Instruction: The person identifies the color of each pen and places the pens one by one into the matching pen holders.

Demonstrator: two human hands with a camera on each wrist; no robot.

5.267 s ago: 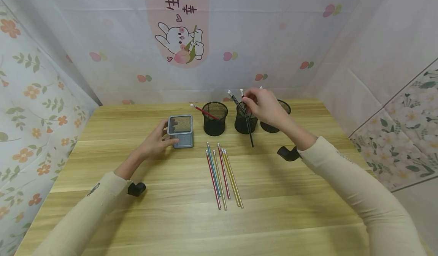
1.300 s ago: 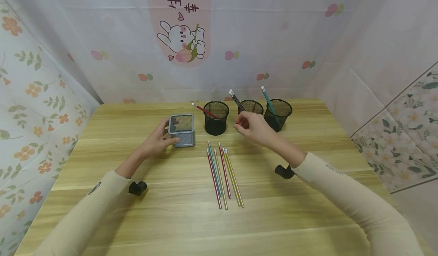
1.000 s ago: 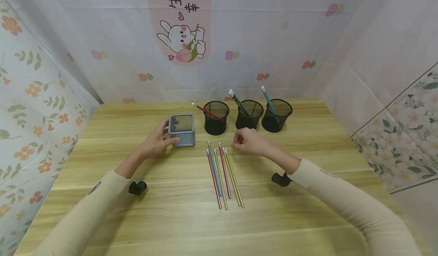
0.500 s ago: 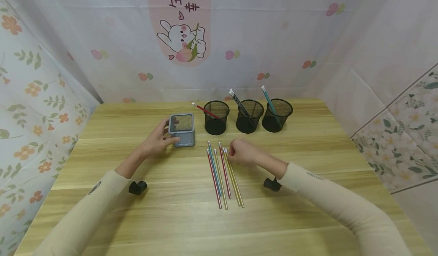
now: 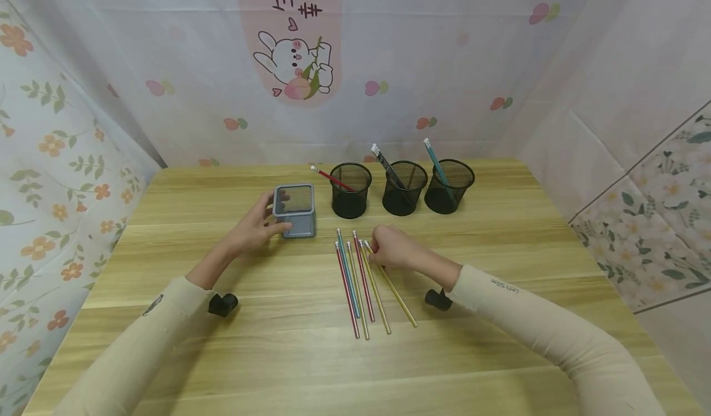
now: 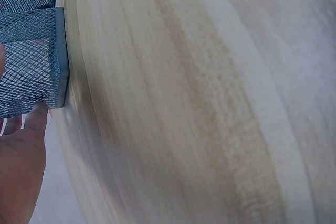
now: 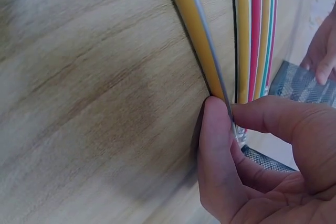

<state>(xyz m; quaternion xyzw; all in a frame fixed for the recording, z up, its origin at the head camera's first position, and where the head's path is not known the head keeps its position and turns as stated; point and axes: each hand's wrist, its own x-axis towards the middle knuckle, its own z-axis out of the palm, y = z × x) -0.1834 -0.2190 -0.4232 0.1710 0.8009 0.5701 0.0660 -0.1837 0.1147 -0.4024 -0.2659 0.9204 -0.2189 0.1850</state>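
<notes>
My left hand (image 5: 252, 228) holds a grey square mesh pen holder (image 5: 300, 224) by its sides, thumb at the front and fingers behind. In the left wrist view, fingers lie against the holder's mesh wall (image 6: 31, 61). My right hand (image 5: 397, 247) pinches a yellow pencil (image 5: 399, 295) near its eraser end between thumb and finger, also plain in the right wrist view, where the pencil (image 7: 194, 24) slants over the wood. Just left of it lie another yellow pencil (image 5: 378, 292), a red pencil (image 5: 363, 277), a gold-coloured pencil (image 5: 360, 299), a blue pencil (image 5: 349, 274) and a further red pencil (image 5: 347, 292).
Three round black mesh cups stand along the back: the left cup (image 5: 349, 205) with a red pencil (image 5: 333, 179), the middle cup (image 5: 400, 202) with black pencils (image 5: 386, 164), the right cup (image 5: 442, 200) with a teal pencil (image 5: 435, 160). A printed curtain (image 5: 194, 64) hangs behind.
My right hand has come from the middle cup, where it put a black pencil, down to the row. The yellow pencil it pinches has swung rightward, away from the others. My left hand stays put.
</notes>
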